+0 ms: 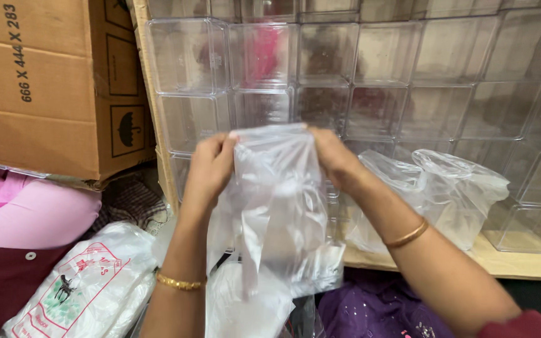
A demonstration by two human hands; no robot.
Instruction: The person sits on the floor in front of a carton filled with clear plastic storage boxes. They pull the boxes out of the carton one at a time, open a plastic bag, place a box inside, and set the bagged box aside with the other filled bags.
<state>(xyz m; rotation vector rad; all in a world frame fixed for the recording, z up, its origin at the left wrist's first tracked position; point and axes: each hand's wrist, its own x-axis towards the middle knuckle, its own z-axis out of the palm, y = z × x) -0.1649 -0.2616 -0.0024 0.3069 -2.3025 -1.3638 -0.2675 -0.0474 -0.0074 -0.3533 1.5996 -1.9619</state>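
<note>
Clear plastic boxes [377, 56], stacked in rows, fill the wall behind both hands. Beside the right hand [333, 156] a bagged box [452, 194] rests on the shelf. Between the hands hangs a thin clear bag [277, 200]; the left hand [211, 166] and the right each pinch its top edge, fingers pressed shut on the film. Its lower end blurs into other wrapping below.
</note>
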